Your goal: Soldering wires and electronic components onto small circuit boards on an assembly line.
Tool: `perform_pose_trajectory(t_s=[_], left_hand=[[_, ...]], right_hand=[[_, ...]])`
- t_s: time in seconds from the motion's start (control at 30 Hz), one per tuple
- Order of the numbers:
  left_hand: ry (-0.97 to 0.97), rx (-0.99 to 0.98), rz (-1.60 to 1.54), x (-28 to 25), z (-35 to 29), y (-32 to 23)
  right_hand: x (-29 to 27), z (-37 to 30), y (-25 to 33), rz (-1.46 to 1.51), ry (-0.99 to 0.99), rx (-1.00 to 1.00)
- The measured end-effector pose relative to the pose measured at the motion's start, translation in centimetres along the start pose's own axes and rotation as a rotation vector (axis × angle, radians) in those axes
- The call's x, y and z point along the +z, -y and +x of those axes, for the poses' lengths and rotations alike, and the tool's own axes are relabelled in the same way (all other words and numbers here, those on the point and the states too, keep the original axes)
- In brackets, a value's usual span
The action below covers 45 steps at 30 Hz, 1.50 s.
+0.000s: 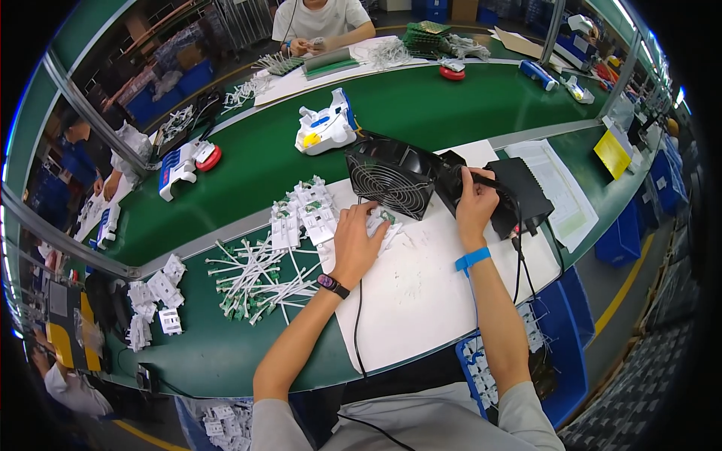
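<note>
My left hand (356, 242), with a dark watch on its wrist, rests on the white sheet (414, 301). Its fingers close on a small white plastic housing (374, 220) with a bit of green circuit board in it. Right behind that stands a black fan (389, 180) with a round wire guard. My right hand (475, 204), a blue band round its wrist, grips a black corded tool (481, 177) beside a black box-like unit (523, 194); the fingers partly hide the tool. Left of my left hand lie several white housings (304, 212) and a heap of white wires with green boards (259, 282).
A green conveyor belt (256, 161) runs behind the bench, carrying white-and-blue devices (327, 124). More white parts (156, 293) sit at left. Printed papers (556, 195) lie at right. Blue bins (568, 353) stand below the bench edge. Another person (323, 22) works across the belt.
</note>
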<state>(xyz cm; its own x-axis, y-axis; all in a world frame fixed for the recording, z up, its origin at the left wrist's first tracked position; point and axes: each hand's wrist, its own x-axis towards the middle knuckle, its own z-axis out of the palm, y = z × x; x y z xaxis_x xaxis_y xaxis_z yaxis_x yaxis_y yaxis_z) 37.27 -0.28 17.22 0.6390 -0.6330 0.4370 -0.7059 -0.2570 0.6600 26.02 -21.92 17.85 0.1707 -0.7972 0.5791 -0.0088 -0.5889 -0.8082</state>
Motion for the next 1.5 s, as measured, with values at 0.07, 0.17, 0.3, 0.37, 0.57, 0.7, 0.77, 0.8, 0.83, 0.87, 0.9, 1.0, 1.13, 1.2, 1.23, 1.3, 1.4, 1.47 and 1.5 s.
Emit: perform_pose_trajectory(t_s=[0.07,0.17,0.3,0.37,0.57,0.7,0.77,0.8,0.83,0.87,0.9,1.0,1.13,1.2,1.23,1.3,1.4,1.47,1.5], left_hand=[[0.002,0.010,-0.005,0.1,0.0,0.1],[0.003,-0.029,-0.021,0.2,0.0,0.3],[0.008,-0.050,-0.019,0.2,-0.1,0.2],[-0.002,-0.031,-0.023,0.2,-0.1,0.3],[-0.011,0.016,-0.011,0.2,0.0,0.4],[0.000,0.025,-0.020,0.2,0.0,0.0],[-0.016,0.010,-0.029,0.2,0.0,0.0],[-0.020,0.007,-0.027,0.1,0.0,0.1],[-0.025,0.017,-0.003,0.1,-0.1,0.1],[-0.032,0.024,0.020,0.1,-0.2,0.1],[-0.041,0.038,0.051,0.1,-0.3,-0.2],[-0.069,0.114,0.141,0.0,-0.4,0.0],[-0.019,0.117,0.143,-0.4,-0.3,0.3],[0.055,0.099,0.155,-1.0,-0.3,0.1],[0.055,0.100,0.154,-1.2,-0.4,-0.1],[0.051,0.055,0.145,-1.9,-0.5,-0.6],[0.033,0.043,0.132,-2.1,-1.7,-1.0],[0.036,0.067,0.150,-2.4,-2.3,-1.8],[0.040,0.091,0.169,-2.4,-2.6,-2.1]], right_hand=[[0.3,0.0,0.1,0.095,-0.032,0.025],[0.6,0.0,0.6,0.099,0.007,-0.007],[0.7,0.1,0.2,0.115,-0.027,-0.027],[0.7,0.2,0.2,0.155,-0.024,-0.045],[0.1,0.2,0.4,0.057,-0.093,-0.004],[-0.2,0.4,0.5,0.074,-0.128,-0.025],[-0.8,0.5,1.8,0.111,-0.190,0.016],[-1.2,0.4,2.2,0.110,-0.191,-0.007],[-1.9,0.3,2.8,0.099,-0.197,-0.032],[-2.9,0.1,3.5,0.087,-0.199,-0.059],[-4.3,-0.2,3.9,0.043,-0.197,-0.030],[-6.9,-1.6,5.9,-0.001,-0.265,-0.198],[-9.0,-4.9,6.6,0.179,-0.164,-0.025],[-9.0,-6.8,7.2,0.293,-0.069,0.077],[-8.9,-7.6,7.2,0.308,-0.004,0.076],[-8.0,-8.9,7.3,0.369,0.096,0.106],[-6.3,-9.5,8.0,0.436,0.203,0.120],[-5.5,-9.3,8.9,0.445,0.234,0.155],[-5.0,-9.2,9.2,0.454,0.263,0.191]])
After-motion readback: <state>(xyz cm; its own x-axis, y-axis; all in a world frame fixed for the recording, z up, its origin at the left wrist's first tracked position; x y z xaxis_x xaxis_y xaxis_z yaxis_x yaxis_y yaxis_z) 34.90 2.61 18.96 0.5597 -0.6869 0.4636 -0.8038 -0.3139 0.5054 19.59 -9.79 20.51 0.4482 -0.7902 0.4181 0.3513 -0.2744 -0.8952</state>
